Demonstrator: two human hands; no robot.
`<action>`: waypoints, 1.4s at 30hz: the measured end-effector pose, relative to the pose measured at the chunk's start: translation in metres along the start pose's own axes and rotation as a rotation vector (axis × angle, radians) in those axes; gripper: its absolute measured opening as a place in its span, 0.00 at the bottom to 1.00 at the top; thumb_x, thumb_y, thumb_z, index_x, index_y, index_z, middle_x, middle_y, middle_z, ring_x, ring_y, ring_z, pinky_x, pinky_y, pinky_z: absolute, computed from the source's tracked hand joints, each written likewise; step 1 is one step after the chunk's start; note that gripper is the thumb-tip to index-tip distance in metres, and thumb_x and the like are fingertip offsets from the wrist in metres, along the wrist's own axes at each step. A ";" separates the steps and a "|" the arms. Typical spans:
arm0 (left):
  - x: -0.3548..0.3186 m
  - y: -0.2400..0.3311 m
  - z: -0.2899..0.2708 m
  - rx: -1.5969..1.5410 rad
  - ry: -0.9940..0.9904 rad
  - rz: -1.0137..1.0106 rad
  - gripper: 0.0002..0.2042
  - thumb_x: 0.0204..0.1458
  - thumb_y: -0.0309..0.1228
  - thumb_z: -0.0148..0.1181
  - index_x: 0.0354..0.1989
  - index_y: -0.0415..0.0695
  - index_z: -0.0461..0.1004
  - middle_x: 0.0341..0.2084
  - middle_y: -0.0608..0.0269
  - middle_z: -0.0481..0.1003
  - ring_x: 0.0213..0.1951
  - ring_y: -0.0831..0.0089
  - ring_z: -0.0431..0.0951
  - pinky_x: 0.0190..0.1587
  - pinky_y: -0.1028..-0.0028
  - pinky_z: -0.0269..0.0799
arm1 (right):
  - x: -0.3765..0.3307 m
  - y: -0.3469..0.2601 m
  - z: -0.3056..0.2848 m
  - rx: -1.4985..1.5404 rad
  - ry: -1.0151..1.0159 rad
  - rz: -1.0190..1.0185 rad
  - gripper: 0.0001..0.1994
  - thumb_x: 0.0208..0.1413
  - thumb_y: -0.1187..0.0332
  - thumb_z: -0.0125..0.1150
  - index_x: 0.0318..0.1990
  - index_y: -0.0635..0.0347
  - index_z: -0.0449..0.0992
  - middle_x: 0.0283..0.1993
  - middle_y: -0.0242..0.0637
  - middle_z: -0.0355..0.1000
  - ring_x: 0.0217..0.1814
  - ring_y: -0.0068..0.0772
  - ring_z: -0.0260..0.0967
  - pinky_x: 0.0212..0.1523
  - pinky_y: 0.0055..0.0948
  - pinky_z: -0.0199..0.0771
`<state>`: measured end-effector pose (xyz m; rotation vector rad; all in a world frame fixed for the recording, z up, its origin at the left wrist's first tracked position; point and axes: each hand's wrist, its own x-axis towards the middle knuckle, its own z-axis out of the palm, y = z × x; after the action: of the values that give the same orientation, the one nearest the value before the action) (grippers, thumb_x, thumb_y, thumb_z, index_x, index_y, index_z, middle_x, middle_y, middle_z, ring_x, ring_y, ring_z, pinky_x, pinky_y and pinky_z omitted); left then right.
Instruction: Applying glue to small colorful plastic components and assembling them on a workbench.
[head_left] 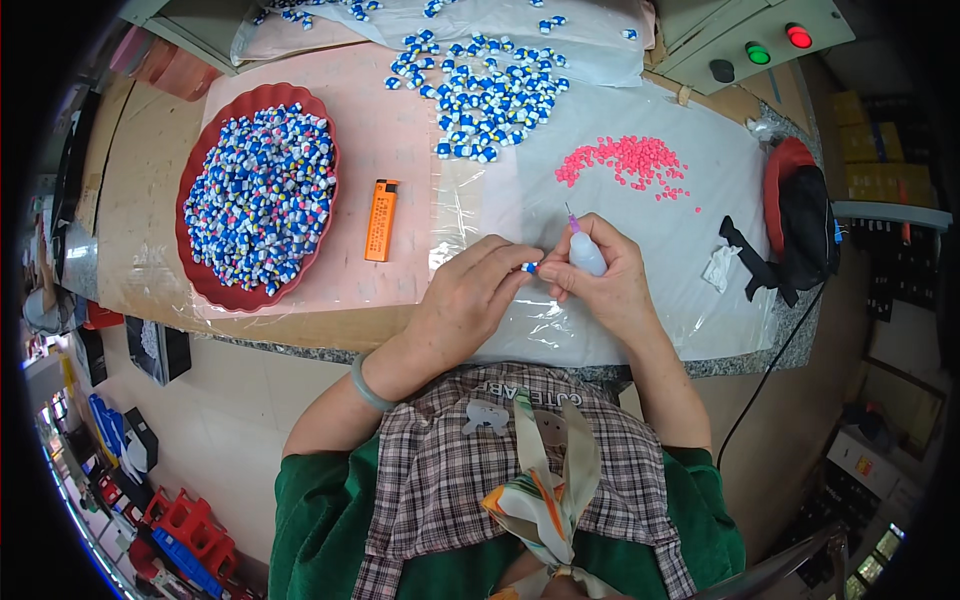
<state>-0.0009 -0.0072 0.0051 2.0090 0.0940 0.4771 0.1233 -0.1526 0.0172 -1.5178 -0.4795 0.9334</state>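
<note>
My left hand [468,298] pinches a tiny blue-and-white piece [529,267] between thumb and fingertips, above the plastic-covered table. In my right hand [618,290] is a small translucent squeeze bottle [588,256] with a purple needle tip pointing up and away. The right thumb and forefinger meet close beside the piece; whether they also pinch something small is hidden. Beyond the hands lie a scatter of small pink bits [630,158] and a spread of loose blue-and-white pieces [490,95]. Many more such pieces [262,195], some with pink spots, fill a red scalloped bowl [331,215] at the left.
An orange lighter [380,222] lies between bowl and left hand. To the right are a crumpled white tissue [720,267], a black strap-like item [748,262] and a black bundle [808,225] against a red container. A control box [722,40] with lit buttons stands far right.
</note>
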 end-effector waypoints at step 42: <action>0.067 -0.053 -0.057 0.720 0.164 -0.084 0.07 0.47 0.24 0.61 0.35 0.40 0.73 0.29 0.53 0.72 0.29 0.56 0.77 0.30 0.60 0.71 | -0.008 0.002 -0.021 0.034 0.131 -0.040 0.05 0.57 0.71 0.59 0.32 0.58 0.69 0.22 0.28 0.66 0.20 0.16 0.62 0.21 0.17 0.58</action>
<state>0.0465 0.0836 0.0007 2.6459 0.5104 0.6103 0.1341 -0.1721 0.0168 -1.5221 -0.3958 0.8014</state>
